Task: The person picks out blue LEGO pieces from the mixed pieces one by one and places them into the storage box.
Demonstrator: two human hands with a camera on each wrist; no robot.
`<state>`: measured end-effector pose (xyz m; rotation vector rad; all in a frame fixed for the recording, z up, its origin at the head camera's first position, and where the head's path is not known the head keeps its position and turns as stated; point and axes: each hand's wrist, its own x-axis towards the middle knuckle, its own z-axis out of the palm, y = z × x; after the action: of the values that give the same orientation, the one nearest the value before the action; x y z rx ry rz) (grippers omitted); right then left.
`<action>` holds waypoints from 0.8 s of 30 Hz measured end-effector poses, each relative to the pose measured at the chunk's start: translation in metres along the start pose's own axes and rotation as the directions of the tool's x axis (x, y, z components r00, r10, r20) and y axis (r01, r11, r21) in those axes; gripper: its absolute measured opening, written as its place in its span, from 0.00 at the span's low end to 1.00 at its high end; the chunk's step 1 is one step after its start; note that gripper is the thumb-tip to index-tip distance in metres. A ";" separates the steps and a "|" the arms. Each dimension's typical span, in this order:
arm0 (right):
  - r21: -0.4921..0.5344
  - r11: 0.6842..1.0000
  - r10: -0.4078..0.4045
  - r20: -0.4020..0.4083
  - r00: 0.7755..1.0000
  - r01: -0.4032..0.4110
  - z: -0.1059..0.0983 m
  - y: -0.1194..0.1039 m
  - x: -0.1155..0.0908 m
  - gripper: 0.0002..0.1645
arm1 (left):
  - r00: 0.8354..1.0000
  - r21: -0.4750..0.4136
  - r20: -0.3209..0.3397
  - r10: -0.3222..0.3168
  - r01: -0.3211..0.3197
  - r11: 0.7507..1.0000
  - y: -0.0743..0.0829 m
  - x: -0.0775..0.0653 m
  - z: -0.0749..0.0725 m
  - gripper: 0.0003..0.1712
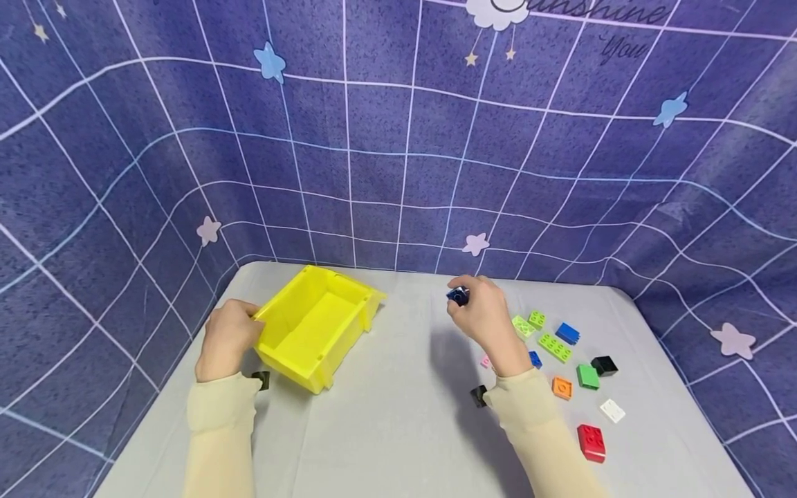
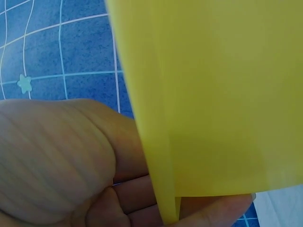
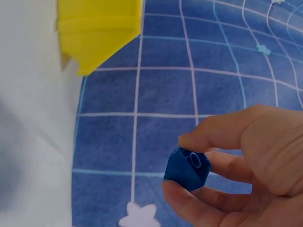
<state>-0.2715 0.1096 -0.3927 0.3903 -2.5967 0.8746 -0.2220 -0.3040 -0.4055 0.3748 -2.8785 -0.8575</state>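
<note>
A yellow plastic bin [image 1: 324,315] stands at the left of the table, and no bricks show inside it. My left hand [image 1: 230,333] grips its left wall; in the left wrist view the fingers [image 2: 213,210] curl under the yellow rim [image 2: 158,179]. Above the table, right of the bin, my right hand [image 1: 484,311] pinches a dark blue toy brick [image 1: 458,296] between thumb and fingertips. The right wrist view shows this blue brick [image 3: 187,169] with its hollow underside partly visible, apart from the bin [image 3: 102,28].
Loose bricks lie on the right: lime ones [image 1: 555,347], blue [image 1: 568,333], black [image 1: 604,366], green [image 1: 588,377], orange [image 1: 562,387], white [image 1: 613,411] and red [image 1: 591,443]. A pink brick [image 1: 486,361] is partly hidden by the right forearm. A patterned curtain [image 1: 373,159] hangs behind the table.
</note>
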 end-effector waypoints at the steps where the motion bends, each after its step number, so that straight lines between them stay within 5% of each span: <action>1: 0.005 1.000 -0.007 -0.004 1.000 0.007 0.000 -0.004 0.002 0.19 | 1.000 0.001 0.000 0.000 0.000 1.000 0.000 0.000 0.000 0.21; 12: 0.041 0.991 -0.129 -0.037 0.991 0.130 0.004 -0.045 0.020 0.20 | 1.000 -0.014 -0.006 0.016 -0.016 1.000 0.001 -0.002 0.000 0.21; 24: 0.086 0.977 -0.197 0.042 0.979 0.193 0.025 -0.094 0.031 0.21 | 1.000 -0.019 -0.007 0.024 -0.024 1.000 0.000 -0.002 -0.001 0.21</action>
<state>-0.2704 0.0172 -0.3490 0.6861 -2.5191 0.9143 -0.2196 -0.3037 -0.4045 0.3401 -2.8610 -0.8776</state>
